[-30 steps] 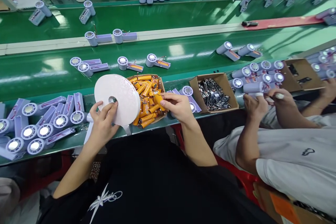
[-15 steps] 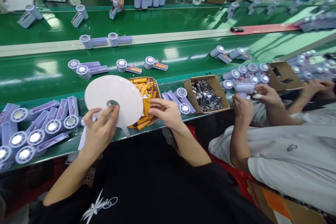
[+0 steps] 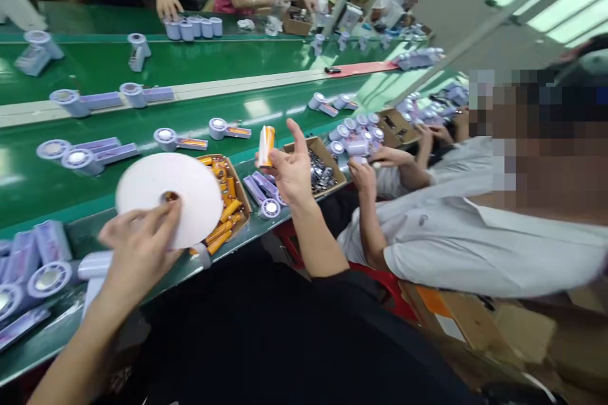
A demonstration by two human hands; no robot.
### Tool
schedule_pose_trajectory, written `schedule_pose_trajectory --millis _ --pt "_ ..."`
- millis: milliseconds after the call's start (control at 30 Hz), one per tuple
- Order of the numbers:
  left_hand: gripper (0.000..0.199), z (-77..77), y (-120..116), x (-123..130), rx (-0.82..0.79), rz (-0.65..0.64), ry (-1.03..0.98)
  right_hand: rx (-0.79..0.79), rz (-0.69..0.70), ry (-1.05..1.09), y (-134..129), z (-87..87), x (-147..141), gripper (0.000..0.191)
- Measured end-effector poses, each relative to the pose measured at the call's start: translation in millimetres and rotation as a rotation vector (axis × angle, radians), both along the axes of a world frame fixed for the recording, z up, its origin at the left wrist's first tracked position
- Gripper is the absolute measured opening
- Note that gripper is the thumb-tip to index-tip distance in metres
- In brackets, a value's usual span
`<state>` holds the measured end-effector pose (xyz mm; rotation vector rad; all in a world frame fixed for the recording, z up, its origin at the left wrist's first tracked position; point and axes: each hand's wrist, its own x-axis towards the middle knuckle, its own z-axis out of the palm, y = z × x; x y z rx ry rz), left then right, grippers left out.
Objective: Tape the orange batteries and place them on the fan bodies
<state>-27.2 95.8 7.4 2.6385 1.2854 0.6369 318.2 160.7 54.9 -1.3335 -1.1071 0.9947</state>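
My left hand (image 3: 145,237) grips a flat white roll (image 3: 197,186) by its centre hole, the fingers pinched at the hole's edge. In my right hand (image 3: 293,171) an orange cylindrical battery (image 3: 268,144) stands nearly upright between thumb and fingers, the index finger raised apart from it. A white strip shows along the battery's side. Behind and right of the roll, a cardboard box (image 3: 241,193) holds several more orange batteries (image 3: 231,210), partly hidden by the roll. Close to my left forearm lie several lilac fan housings with handles (image 3: 50,280).
Lilac fans (image 3: 166,139) lie spread on the green conveyor belt (image 3: 190,111). Right of the batteries are more lilac parts (image 3: 270,207) and a box of small dark parts (image 3: 323,176). A co-worker in a white shirt (image 3: 456,234) sits close at my right; others work across the belt.
My right hand has lifted a battery away from the box and roll, up and to the right. The roll stays in my left hand. The view has swung right.
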Motion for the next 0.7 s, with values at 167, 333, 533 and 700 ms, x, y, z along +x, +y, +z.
schedule_pose_trajectory --millis 167,333,533,700 --pt "0.085 23.0 90.2 -6.3 -0.262 -0.112 -0.002 0.094 0.071 0.17 -19.3 -11.7 8.8 0.048" --pt "0.051 -1.5 189.1 -66.1 -0.155 0.438 0.2 0.206 0.124 0.172 -7.6 -19.6 5.3 0.049" --pt "0.041 -33.3 225.2 -99.4 -0.213 0.294 0.386 0.284 0.187 0.049 58.6 -4.6 -40.5 0.057" --pt "0.042 -40.7 232.6 -95.5 -0.221 0.235 0.391 0.19 0.412 -0.047 128.5 -14.3 -89.1 0.073"
